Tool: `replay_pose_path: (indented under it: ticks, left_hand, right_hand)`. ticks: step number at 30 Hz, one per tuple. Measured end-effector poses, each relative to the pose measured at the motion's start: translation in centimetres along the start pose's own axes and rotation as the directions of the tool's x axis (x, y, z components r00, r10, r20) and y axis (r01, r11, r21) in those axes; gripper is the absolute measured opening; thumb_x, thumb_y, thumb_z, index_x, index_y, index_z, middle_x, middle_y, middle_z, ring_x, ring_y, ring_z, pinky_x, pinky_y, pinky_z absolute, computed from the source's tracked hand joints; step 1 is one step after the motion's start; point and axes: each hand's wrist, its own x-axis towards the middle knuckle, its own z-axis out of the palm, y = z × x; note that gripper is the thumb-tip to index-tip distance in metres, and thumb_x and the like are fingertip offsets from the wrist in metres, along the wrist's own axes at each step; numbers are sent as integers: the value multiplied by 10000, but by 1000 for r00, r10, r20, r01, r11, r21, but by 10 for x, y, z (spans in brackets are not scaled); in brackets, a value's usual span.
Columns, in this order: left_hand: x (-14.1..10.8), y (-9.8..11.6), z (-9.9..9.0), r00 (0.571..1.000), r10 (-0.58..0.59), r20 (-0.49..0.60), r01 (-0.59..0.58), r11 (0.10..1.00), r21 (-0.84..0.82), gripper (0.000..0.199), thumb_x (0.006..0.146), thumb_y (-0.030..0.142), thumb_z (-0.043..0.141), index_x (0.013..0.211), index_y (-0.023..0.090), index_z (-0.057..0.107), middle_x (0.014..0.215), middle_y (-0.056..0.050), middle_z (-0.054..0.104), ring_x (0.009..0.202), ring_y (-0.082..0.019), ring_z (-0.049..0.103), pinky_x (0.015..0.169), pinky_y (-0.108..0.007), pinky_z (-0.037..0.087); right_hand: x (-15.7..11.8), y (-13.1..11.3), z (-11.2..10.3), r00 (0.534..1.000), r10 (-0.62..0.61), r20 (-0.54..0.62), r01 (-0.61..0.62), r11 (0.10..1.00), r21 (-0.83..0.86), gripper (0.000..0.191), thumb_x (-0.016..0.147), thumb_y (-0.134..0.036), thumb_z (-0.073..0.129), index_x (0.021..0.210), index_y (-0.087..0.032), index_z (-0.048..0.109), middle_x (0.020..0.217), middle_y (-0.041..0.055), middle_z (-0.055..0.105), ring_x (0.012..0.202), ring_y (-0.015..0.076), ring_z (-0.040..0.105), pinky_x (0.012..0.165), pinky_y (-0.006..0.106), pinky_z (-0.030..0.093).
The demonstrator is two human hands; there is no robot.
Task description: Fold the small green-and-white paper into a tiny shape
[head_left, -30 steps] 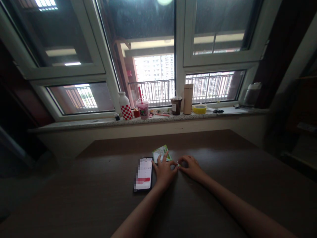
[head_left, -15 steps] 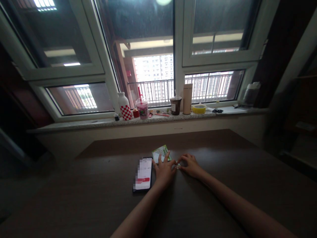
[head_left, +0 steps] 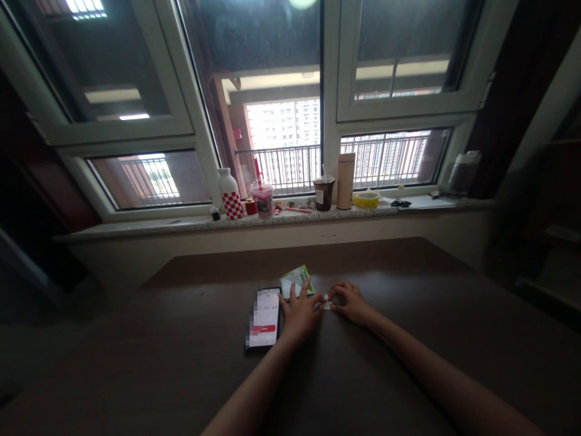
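Over the table, a small white piece point(head_left: 327, 303), perhaps paper or film, sits between my fingertips; its kind is too small to make out. My left hand point(head_left: 301, 312) pinches its left side with thumb and forefinger, the other fingers fanned out. From the right, my right hand point(head_left: 353, 304) pinches it too, its fingers curled. Under the spread fingers of the left hand lies a green and white packet point(head_left: 295, 278), partly covered. Just left of that hand a phone point(head_left: 264, 318) lies face up, its screen lit with a timer and a red bar.
Beyond the brown table point(head_left: 181, 375), a stone windowsill point(head_left: 190, 224) carries a checkered bottle point(head_left: 232, 197), a pink drink cup point(head_left: 262, 200), a dark drink cup point(head_left: 324, 195), a tan flask point(head_left: 345, 181), a yellow tape roll point(head_left: 366, 200) and black scissors point(head_left: 401, 204).
The fingertips of both hands have moved slightly apart, and more of the small white piece shows between them. The whole view has shifted a little; phone and packet lie as before.
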Motion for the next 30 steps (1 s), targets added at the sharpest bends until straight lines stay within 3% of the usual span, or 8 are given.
replay_pose_path:
  ticks: [19,30]
  left_hand:
    - [-5,-2,-2,998,42,-37,-40,999,34,251,900,448,471,1076,408,645,1549,58,281,1433,-376,114,1044,-744,2]
    - [-4,3,2,994,15,-105,-15,1000,-4,244,871,511,505,989,395,685,1511,69,356,1423,-360,147,1056,-730,-12]
  right_hand:
    - [0,1,-3,999,27,28,-28,999,32,214,672,-126,717,840,-255,747,1201,59,568,1218,259,427,1068,399,299]
    - [-7,-6,-2,999,-23,-39,22,1000,-13,117,743,-315,713,848,-263,717,1178,52,567,1182,256,436,1036,413,325]
